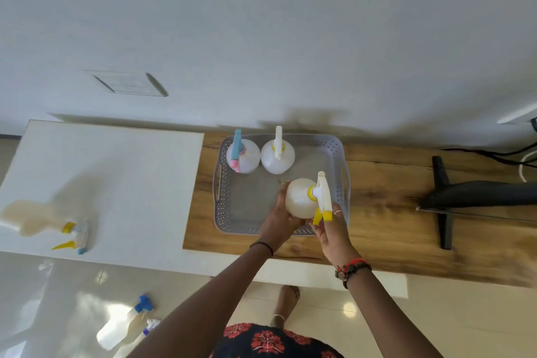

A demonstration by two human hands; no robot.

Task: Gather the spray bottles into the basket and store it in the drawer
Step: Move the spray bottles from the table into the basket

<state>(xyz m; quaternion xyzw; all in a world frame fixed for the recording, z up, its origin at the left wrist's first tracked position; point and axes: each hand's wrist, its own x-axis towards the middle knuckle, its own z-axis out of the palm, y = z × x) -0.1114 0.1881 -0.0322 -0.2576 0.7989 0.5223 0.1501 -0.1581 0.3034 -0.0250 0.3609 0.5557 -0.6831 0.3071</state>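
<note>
Both arms reach forward over the near edge of the wooden tabletop, and between them they hold a white spray bottle with a yellow collar tilted over the right half of the grey perforated basket. The left hand cups the round body from below and behind, its fingers curled around the far side. The right hand is under the trigger head, fingers pinched on the yellow trigger and nozzle; a ring shows on one finger. A dark band circles the left wrist and beaded bracelets the right. Two more bottles stand upright at the back of the basket, just beside each other: one with a blue and pink head on the left, one with a white head on the right. On the white cabinet top to the left lies a blurred bottle with a yellow trigger. Another bottle with a blue head lies on the glossy tiled floor. A black monitor stand rests on the wood to the right, before a plain white wall.
</note>
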